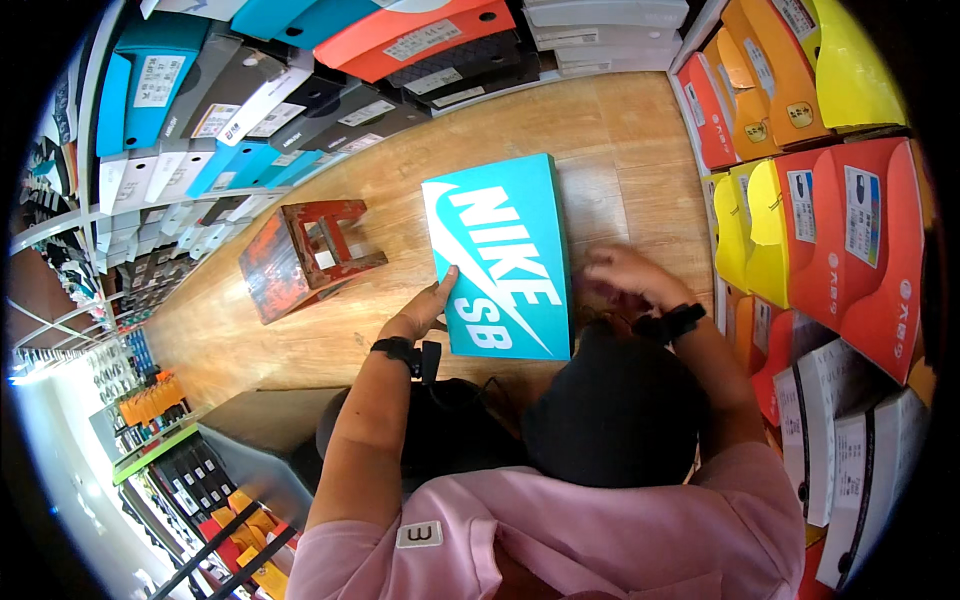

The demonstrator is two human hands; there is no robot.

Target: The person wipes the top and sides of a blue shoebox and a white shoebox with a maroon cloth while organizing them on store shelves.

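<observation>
A teal Nike SB shoebox (499, 255) with its lid on lies in front of me, above the wooden floor. My left hand (424, 307) holds the box at its left edge, the thumb on the lid and the other fingers hidden beneath or behind it. To the right of the box, my right hand (630, 277) is off the lid, its fingers bent and blurred. Something dark reddish shows under that hand; whether the hand touches it, I cannot tell. Each wrist wears a black strap.
A worn red wooden stool (300, 255) lies on its side on the floor (390, 165) to the left. Stacked shoeboxes (442, 37) fill the shelves ahead. More orange, red and yellow boxes (817, 217) stand along the right. My knees in black (615, 405) are close below the box.
</observation>
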